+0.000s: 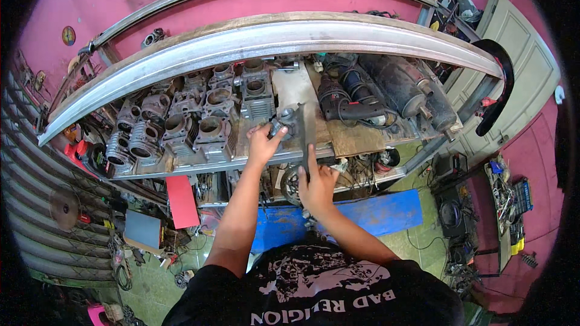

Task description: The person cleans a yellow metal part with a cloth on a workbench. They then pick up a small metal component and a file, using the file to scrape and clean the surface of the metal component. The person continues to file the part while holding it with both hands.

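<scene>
My left hand (263,142) is closed round a small grey cast-metal engine part (289,123) with rounded ends, held over the front of the bench. Fingers and thumb grip its left side. Just to the right, my right hand (318,185) grasps the lower end of a long, flat, grey-brown strip (309,127), its index finger stretched along it. The strip stands beside the metal part; whether they touch, I cannot tell. Left of my hands, several engine cylinder blocks (214,131) sit in rows on the bench.
A power drill (359,110) with a coiled cable and dark metal canisters (399,87) lie on the right of the bench. A silver metal rail (266,37) arches over it. Below are a cluttered shelf and a blue panel (380,212). A red panel (182,201) hangs at left.
</scene>
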Demonstrator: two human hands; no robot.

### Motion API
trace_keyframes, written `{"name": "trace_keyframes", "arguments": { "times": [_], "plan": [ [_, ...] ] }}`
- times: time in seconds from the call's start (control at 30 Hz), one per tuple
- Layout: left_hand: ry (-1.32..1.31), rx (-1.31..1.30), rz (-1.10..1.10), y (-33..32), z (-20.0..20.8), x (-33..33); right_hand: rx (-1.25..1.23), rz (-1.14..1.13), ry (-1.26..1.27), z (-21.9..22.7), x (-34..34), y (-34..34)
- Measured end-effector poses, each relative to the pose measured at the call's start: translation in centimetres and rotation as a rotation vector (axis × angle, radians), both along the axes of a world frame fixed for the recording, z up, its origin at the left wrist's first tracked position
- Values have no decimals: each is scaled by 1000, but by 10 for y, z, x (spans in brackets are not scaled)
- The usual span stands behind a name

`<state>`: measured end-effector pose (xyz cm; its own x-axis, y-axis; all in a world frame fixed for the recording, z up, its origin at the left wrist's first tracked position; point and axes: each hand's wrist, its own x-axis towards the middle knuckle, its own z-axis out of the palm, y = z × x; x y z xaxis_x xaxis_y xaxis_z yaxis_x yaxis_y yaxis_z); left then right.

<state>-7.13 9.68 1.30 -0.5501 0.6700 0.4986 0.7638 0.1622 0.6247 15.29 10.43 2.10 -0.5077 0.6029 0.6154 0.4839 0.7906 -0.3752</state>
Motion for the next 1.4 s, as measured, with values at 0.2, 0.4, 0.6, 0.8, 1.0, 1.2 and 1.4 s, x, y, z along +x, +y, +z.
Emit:
{"name": "trace_keyframes", "arguments": {
  "times": [0.2, 0.4, 0.6, 0.8, 1.0, 1.2, 1.4],
  "plan": [
    [-81, -27, -45, 1, 2, -1, 32, -23, -1, 2, -53, 29],
    [-116, 3, -8, 3, -7, -4, 46, 79, -87, -71, -11, -17],
    [-57, -94, 20, -1, 13, 3, 48, 68, 110, -15, -5, 3],
    [-92, -5, -21, 3, -3, -2, 131, 2, -85, -7, -44, 42],
    [16, 50, -5, 0, 0, 3, 139, 22, -138, -60, -3, 8],
    [0, -13, 18, 0, -4, -3, 38, 80, -38, -44, 16, -6],
    [-59, -38, -35, 0, 9, 3, 31, 20, 8, 17, -36, 45]
  ]
}}
